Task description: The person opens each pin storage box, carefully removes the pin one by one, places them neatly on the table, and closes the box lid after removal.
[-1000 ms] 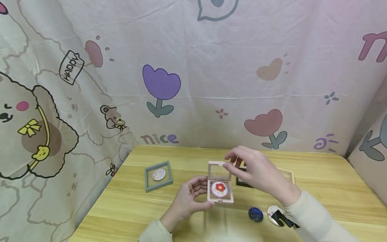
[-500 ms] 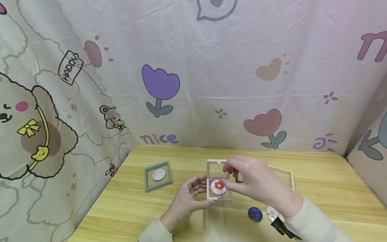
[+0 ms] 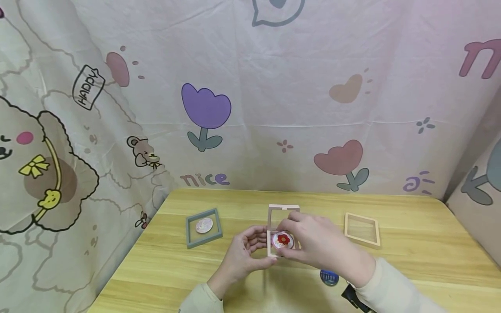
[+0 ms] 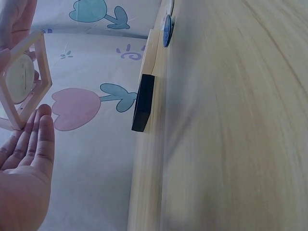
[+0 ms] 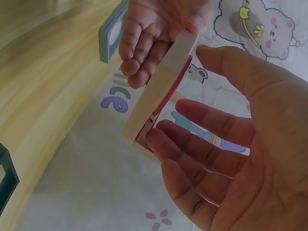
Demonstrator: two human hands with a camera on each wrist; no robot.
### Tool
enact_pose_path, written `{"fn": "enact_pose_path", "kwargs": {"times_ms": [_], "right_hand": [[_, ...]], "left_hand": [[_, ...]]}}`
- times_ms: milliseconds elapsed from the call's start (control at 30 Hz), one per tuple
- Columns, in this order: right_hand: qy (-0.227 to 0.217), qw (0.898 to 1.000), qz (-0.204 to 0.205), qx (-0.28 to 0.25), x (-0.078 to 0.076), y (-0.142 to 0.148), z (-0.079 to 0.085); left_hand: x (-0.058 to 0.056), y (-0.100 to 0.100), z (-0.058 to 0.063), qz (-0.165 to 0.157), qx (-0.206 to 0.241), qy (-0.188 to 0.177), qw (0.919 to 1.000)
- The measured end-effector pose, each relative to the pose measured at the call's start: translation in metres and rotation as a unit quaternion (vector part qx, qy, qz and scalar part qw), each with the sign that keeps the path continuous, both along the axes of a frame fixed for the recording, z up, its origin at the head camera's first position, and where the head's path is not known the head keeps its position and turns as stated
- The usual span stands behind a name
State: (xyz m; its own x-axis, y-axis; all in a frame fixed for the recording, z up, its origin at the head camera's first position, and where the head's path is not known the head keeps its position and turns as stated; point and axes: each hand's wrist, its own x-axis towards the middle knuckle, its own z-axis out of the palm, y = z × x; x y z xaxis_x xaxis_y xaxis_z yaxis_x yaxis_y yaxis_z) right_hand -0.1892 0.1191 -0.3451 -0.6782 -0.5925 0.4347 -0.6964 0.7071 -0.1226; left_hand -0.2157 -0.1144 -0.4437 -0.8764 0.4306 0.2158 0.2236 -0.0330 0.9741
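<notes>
My left hand (image 3: 244, 254) holds a small pink floating display frame (image 3: 269, 250) above the table, thumb at its near edge and fingers along its left side. The frame stands hinged apart, its clear-windowed lid (image 3: 278, 207) tilted up at the back. Inside lies a round badge (image 3: 282, 240) with a red flower on white; its pale back shows in the left wrist view. My right hand (image 3: 318, 241) reaches over the frame from the right. In the right wrist view its thumb and loosely bent fingers (image 5: 192, 108) stand spread around the badge, close to its edge.
On the table (image 3: 145, 269), a grey frame (image 3: 188, 234) with a pale badge (image 3: 204, 225) lies left. A beige frame (image 3: 377, 232) and a blue badge (image 3: 329, 278) are at right. A black frame (image 4: 143, 106) shows in the left wrist view. Behind hangs a printed cloth (image 3: 270, 108).
My right hand has left the lid's top right corner and come down and left, around the badge. The beige frame is now uncovered; the black frame and white badge are hidden in the head view.
</notes>
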Motion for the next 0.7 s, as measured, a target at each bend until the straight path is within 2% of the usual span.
{"fn": "enact_pose_path", "kwargs": {"times_ms": [267,700], "right_hand": [[0.005,1.0,-0.019,0.009,0.0003,-0.0069,-0.0046],[-0.012,1.0,-0.006,0.002,0.0011,-0.0083,-0.006]], "left_hand": [[0.0001,-0.001,-0.0011,0.001,-0.003,0.006,1.0],[-0.0002,-0.0008,-0.0037,-0.002,0.002,0.017,0.9999]]}}
